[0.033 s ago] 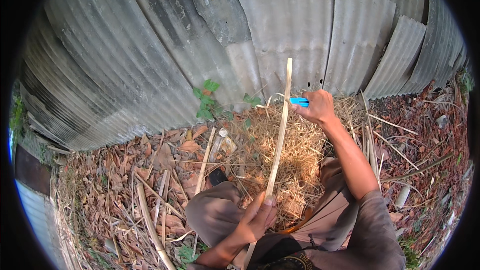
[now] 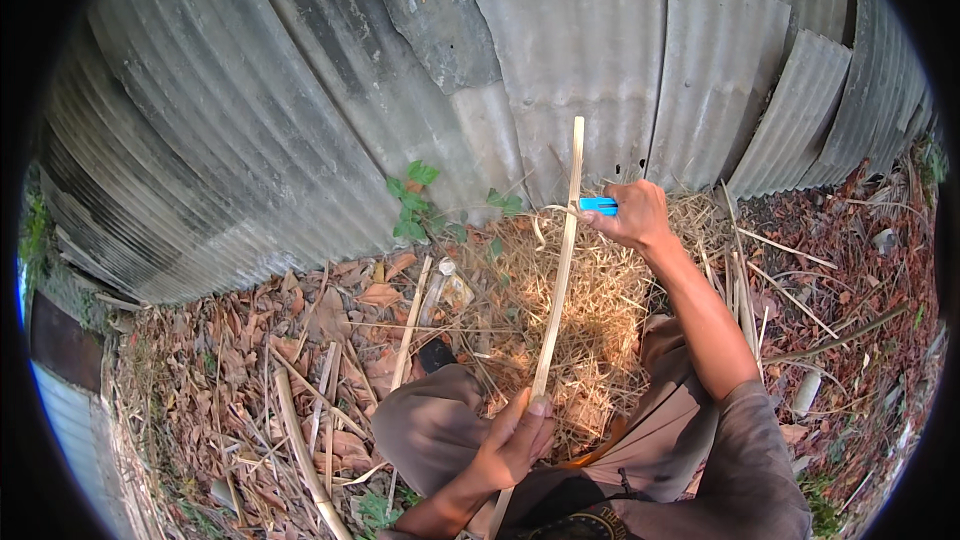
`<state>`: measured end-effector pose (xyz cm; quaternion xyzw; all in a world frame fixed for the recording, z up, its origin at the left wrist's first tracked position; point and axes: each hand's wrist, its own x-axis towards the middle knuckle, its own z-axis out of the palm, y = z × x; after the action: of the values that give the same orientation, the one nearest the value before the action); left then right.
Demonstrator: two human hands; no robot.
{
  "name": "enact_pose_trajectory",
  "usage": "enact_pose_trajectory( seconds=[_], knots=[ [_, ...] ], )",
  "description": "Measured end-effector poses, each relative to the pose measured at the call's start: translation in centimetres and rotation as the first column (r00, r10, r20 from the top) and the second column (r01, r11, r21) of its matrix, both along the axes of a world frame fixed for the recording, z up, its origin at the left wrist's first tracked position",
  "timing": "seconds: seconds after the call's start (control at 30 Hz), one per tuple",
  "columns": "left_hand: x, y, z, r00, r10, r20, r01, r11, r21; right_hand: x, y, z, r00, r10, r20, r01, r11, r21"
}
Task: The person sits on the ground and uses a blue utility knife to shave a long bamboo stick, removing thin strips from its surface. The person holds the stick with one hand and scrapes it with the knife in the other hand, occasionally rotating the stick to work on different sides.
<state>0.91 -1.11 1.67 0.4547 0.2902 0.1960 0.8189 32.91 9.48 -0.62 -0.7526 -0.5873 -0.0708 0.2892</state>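
Observation:
A long, pale, slightly bowed bamboo strip stretches from my lap out toward the metal wall. Its lower part is gripped in my left hand, thumb on top. Farther up, my right hand is closed around a blue utility knife, whose end meets the right edge of the strip; the blade itself is too small to make out. A thin curled shaving hangs off the strip's left side, level with the knife. Beneath the strip lies a heap of straw-coloured shavings between my knees.
Corrugated metal sheets form a wall ahead. Dry leaves cover the ground on the left, with a thick stick and several strips. A clear bottle lies beyond my left knee, near a green plant. A pale can-like object lies at right.
The curled shaving now droops downward beside the strip, where it stuck out farther to the left before. Both hands, the knife and the strip are nearly where they were.

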Motion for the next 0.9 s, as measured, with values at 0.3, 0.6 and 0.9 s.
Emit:
enact_pose_trajectory(
  seconds=[0.3,0.6,0.9],
  knots=[
    [-1.9,-2.7,-0.2,0.996,-0.060,0.065,0.067,0.991,-0.116,3.7,-0.6,-1.4,0.985,-0.162,0.065,0.154,0.981,0.116],
    [-4.5,-1.7,-0.6,0.991,0.036,-0.132,-0.016,0.989,0.148,9.3,-2.5,-1.5,0.812,-0.416,-0.409,0.380,0.909,-0.170],
    [3.4,6.9,0.9,0.991,0.134,0.000,-0.128,0.941,0.312,-5.5,-4.2,1.2,0.920,0.322,-0.225,-0.327,0.945,0.016]
  ],
)
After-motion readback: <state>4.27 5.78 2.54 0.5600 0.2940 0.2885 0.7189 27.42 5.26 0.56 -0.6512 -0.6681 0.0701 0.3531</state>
